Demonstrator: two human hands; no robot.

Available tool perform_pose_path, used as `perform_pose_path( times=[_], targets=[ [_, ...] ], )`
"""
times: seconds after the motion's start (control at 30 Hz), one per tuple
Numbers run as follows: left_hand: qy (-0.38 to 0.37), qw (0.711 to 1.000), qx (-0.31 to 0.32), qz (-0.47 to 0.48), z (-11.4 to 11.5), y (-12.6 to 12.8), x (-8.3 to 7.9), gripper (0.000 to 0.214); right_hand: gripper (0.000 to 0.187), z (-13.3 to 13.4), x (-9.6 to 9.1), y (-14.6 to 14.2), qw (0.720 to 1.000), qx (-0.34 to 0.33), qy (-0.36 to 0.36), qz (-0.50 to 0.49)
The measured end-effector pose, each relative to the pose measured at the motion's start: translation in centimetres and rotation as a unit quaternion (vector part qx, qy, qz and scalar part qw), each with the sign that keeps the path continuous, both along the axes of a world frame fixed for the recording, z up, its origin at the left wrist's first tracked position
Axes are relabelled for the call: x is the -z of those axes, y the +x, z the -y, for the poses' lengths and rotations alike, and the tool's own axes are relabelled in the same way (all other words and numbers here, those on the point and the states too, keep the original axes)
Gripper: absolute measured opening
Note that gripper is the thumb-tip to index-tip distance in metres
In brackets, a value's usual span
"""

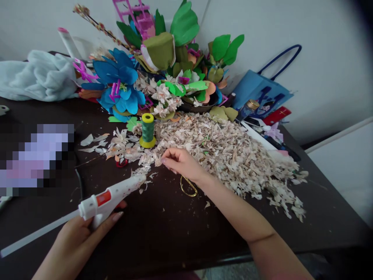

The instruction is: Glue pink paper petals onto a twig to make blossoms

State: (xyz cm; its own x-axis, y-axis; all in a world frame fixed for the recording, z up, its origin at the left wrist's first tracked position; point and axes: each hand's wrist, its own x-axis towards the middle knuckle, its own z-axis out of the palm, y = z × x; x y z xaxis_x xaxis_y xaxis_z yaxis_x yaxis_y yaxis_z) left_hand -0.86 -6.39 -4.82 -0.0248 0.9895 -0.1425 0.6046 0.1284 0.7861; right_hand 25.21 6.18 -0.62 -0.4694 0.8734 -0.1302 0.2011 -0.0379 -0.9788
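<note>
Just below the heap of pale papery flakes [227, 155], what is the left hand [72, 243] doing?

It wraps the grip of a white hot glue gun [113, 198] with a red panel, fingers closed firmly around it. The nozzle points toward the heap, and a long translucent glue stick [37, 233] trails from the back.

And the right hand [182, 163]?

Its forearm lies low over the dark tabletop [175, 229], reaching the heap's near left edge, with a thin gold wire loop [188, 186] just under the wrist. Its fingertips [164, 160] are bunched in a narrow pinch among the flakes. Whether they hold one, I can't tell.

How much looks done?

Most flakes lie loose in the heap, unattached to anything. Past it, a green thread spool [147, 130] stands upright. Farther on, finished-looking cream blossoms [161, 97] sit grouped with a blue paper flower [116, 83] and large green paper leaves [184, 23].
</note>
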Motion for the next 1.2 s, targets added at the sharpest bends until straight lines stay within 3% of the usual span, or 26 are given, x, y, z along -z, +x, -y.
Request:
perform_pose_path(
  times=[0.17,0.5,0.8,1.2],
  targets=[
    [0.004,1.000,-0.013,-0.011,0.1,-0.1,0.4,0.049,0.014,0.6,0.1,-0.4,1.000,0.003,-0.001,0.022],
    [-0.006,0.998,-0.029,-0.047,0.5,-0.2,1.5,0.054,0.016,1.1,0.5,-0.9,0.997,0.011,-0.074,-0.023],
    [0.018,0.999,-0.031,-0.038,0.8,0.3,1.2,0.052,0.015,1.0,2.0,-0.8,0.994,0.005,-0.086,-0.072],
    [0.024,0.998,-0.015,-0.051,0.9,0.3,1.3,0.052,0.014,1.0,1.7,-0.9,0.987,0.008,-0.123,-0.102]
  ],
)
